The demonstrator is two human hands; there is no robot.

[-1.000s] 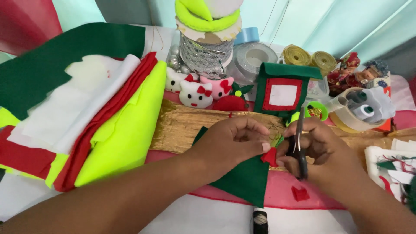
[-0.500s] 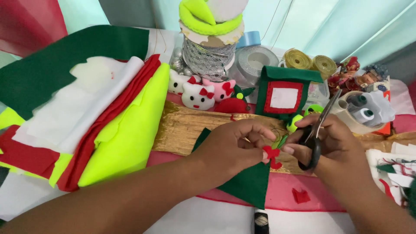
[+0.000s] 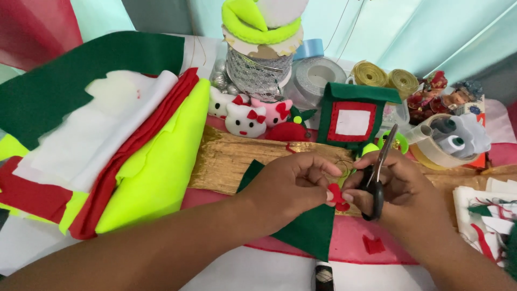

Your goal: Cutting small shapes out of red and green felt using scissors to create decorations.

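The left hand (image 3: 291,186) pinches a small red felt piece (image 3: 336,195) between thumb and fingertips, just above the near corner of a dark green felt triangle (image 3: 307,229). The right hand (image 3: 398,186) is closed through the handles of black scissors (image 3: 375,180), blades together and pointing up toward a green felt house (image 3: 353,116) with a red-framed white window. Both hands meet over the gold crinkled strip (image 3: 237,159), with the pink cloth (image 3: 355,240) below them offering the only open room; a loose red scrap (image 3: 373,245) lies there. To the left, stacked felt sheets (image 3: 107,151) in green, white, red and neon yellow crowd the edge; to the right, a tape roll (image 3: 436,151) and folded cloths (image 3: 484,215) close in.

Half a second ago the scissors tilted further right; now they stand nearer upright and the red piece sits lower between the hands.

A silver mesh tin (image 3: 257,73) at the back carries felt rounds on top, with white cat toys (image 3: 245,118) at its foot
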